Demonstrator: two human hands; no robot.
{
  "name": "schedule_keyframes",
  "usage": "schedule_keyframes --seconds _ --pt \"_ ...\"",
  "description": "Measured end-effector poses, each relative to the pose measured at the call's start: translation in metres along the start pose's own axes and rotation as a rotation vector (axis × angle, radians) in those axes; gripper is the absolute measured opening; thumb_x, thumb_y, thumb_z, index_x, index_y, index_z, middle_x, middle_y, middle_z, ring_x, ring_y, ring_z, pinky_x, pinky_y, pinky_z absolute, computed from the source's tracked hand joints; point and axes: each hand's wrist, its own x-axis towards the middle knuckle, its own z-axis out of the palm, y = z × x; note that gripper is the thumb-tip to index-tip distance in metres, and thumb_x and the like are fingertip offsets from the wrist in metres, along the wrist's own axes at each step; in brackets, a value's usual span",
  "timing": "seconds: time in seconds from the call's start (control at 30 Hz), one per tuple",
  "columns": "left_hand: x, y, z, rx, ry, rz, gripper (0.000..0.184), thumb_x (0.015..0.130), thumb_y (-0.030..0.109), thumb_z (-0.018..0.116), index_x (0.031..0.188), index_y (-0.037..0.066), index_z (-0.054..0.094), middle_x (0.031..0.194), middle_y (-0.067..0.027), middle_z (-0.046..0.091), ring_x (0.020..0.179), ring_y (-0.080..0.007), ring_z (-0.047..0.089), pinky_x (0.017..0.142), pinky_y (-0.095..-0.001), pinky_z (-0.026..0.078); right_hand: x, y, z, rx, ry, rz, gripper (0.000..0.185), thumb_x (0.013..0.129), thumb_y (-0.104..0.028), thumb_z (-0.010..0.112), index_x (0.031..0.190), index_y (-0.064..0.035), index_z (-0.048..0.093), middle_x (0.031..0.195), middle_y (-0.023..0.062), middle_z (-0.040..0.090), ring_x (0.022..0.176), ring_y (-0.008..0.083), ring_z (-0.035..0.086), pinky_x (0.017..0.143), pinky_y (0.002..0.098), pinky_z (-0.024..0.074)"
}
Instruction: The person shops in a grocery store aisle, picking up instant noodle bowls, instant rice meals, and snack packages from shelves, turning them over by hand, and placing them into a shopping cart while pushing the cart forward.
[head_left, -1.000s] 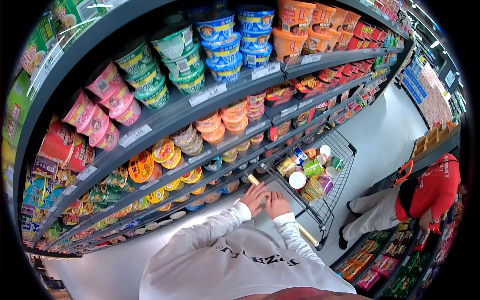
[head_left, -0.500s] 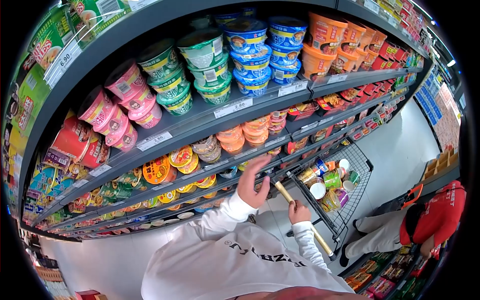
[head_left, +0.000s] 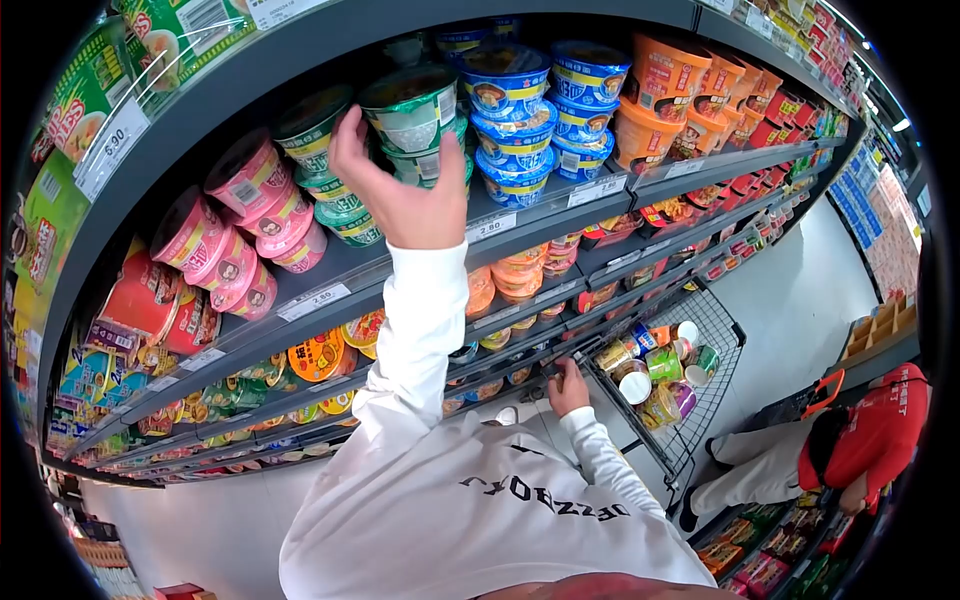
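My left hand (head_left: 410,185) is raised to the upper shelf, thumb and fingers spread in front of the top green instant noodle bowl (head_left: 408,105) of a stack. Its fingers look open; whether they touch the bowl I cannot tell. More green bowls (head_left: 345,215) stand to the left, partly behind my fingers. Lower down, my right hand (head_left: 570,388) is closed at the near end of the shopping cart (head_left: 690,440), where the handle is; my hand and sleeve hide the handle. Several noodle cups and tubs (head_left: 662,362) lie in the cart.
Pink bowls (head_left: 250,180) stand left of the green ones, blue bowls (head_left: 510,120) and orange tubs (head_left: 660,85) to the right. A shelf edge with price tags (head_left: 315,302) runs below. A person in a red shirt (head_left: 880,430) stands right of the cart.
My left hand has risen from beside the cart handle to the green bowls. My right hand has shifted slightly up and left, and the handle is now covered.
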Motion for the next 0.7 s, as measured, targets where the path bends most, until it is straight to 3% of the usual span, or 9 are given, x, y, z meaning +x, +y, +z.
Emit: schedule_keyframes --seconds 0.1,0.23,0.33,0.4,0.5,0.53,0.57,0.63,0.7 --pt "0.004 -0.006 0.014 0.035 0.001 -0.011 0.089 0.070 0.009 0.083 0.141 -0.001 0.030 0.135 -0.0230 0.033 0.128 -0.0391 0.039 0.110 -0.0463 0.034 0.005 -0.015 0.001 -0.039 0.019 0.136 0.041 0.087 -0.021 0.063 0.123 -0.0058 0.050 0.106 0.0212 0.064 0.096 0.0409 0.063 0.082 0.0490 0.0503" --pt "0.008 -0.010 0.026 0.133 0.056 0.026 0.096 0.067 0.010 0.087 0.142 0.000 0.028 0.137 -0.0246 0.032 0.129 -0.0414 0.036 0.109 -0.0465 0.033 0.002 -0.019 0.001 -0.087 -0.006 0.131 0.043 0.088 -0.026 0.063 0.124 -0.0070 0.050 0.105 0.0202 0.065 0.095 0.0400 0.064 0.080 0.0489 0.0511" --pt "0.006 -0.013 0.028 0.091 0.070 -0.039 0.098 0.067 0.008 0.086 0.143 0.001 0.025 0.138 -0.0238 0.031 0.130 -0.0401 0.038 0.110 -0.0463 0.033 0.001 -0.021 0.002 -0.145 0.044 0.068 0.044 0.088 -0.024 0.064 0.125 -0.0081 0.048 0.093 0.0189 0.068 0.082 0.0410 0.066 0.074 0.0478 0.0525" --pt "0.004 -0.017 0.028 -0.136 0.111 -0.007 0.099 0.068 0.005 0.084 0.145 0.001 0.022 0.139 -0.0229 0.031 0.128 -0.0378 0.041 0.111 -0.0463 0.032 0.002 -0.024 0.003 -0.123 0.063 0.071 0.043 0.087 -0.023 0.064 0.124 -0.0066 0.049 0.095 0.0195 0.066 0.089 0.0401 0.065 0.077 0.0473 0.0519" --pt "0.000 -0.008 0.013 -0.170 0.123 0.085 0.104 0.066 0.001 0.083 0.146 0.001 0.016 0.139 -0.0216 0.032 0.128 -0.0346 0.042 0.112 -0.0460 0.034 0.002 -0.024 0.000 -0.171 0.112 0.024 0.041 0.087 -0.022 0.064 0.123 -0.0062 0.053 0.104 0.0210 0.061 0.101 0.0406 0.059 0.086 0.0468 0.0487" --pt "-0.002 -0.008 0.006 -0.241 0.116 0.104 0.105 0.065 0.001 0.083 0.145 0.002 0.016 0.139 -0.0209 0.031 0.129 -0.0341 0.041 0.112 -0.0461 0.036 0.005 -0.024 0.002 -0.137 0.237 -0.057 0.032 0.085 -0.012 0.062 0.116 -0.0024 0.057 0.102 0.0198 0.059 0.097 0.0371 0.058 0.085 0.0421 0.0477" --pt "-0.009 0.004 0.004 -0.370 0.173 0.000 0.104 0.064 0.002 0.083 0.144 0.003 0.016 0.141 -0.0214 0.030 0.130 -0.0338 0.042 0.108 -0.0464 0.044 0.007 -0.024 0.000 -0.138 0.235 -0.052 0.032 0.085 -0.012 0.062 0.116 -0.0024 0.057 0.102 0.0198 0.059 0.097 0.0371 0.058 0.085 0.0421 0.0477" --pt "-0.022 0.005 -0.007 -0.427 0.157 0.096 0.109 0.062 0.005 0.087 0.143 0.006 0.016 0.144 -0.0214 0.028 0.130 -0.0338 0.043 0.103 -0.0469 0.050 0.018 -0.044 -0.015 0.079 0.375 -0.120 0.026 0.083 -0.003 0.059 0.109 0.0006 0.059 0.097 0.0164 0.058 0.086 0.0314 0.056 0.079 0.0377 0.0461" --pt "-0.032 0.008 -0.026 -0.200 0.040 0.152 0.120 0.062 0.015 0.092 0.149 0.008 0.010 0.144 -0.0190 0.027 0.131 -0.0325 0.043 0.108 -0.0447 0.046 0.040 -0.090 -0.037 0.139 0.509 -0.274 0.019 0.086 0.004 0.053 0.104 0.0015 0.059 0.092 0.0137 0.057 0.078 0.0251 0.054 0.073 0.0325 0.0444"
